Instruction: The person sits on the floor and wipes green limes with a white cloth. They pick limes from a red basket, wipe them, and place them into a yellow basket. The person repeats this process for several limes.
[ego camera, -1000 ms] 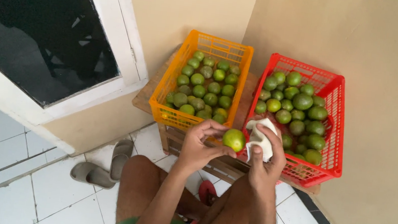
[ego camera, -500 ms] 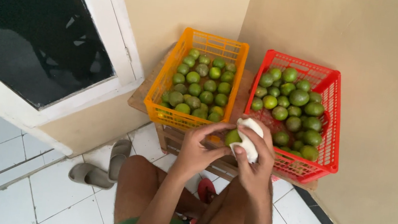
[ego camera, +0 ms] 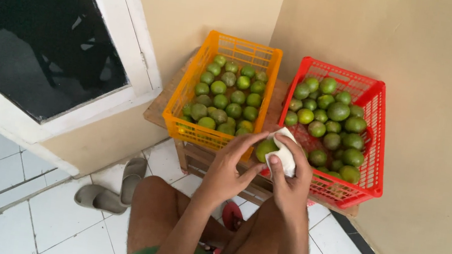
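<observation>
While left hand (ego camera: 230, 170) grips lime (ego camera: 265, 148), right hand (ego camera: 288, 178) (fingers curled) presses cloth (ego camera: 285, 153) w/ thumb.

Plastic lattice crates (ego camera: 229, 53), soft white cloth (ego camera: 286, 154)

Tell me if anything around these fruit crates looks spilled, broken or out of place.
Nothing spilled or broken. The orange crate and red crate sit level and all fruit is inside them. The left hand holds one green fruit; the right hand presses a white cloth on it.
</observation>
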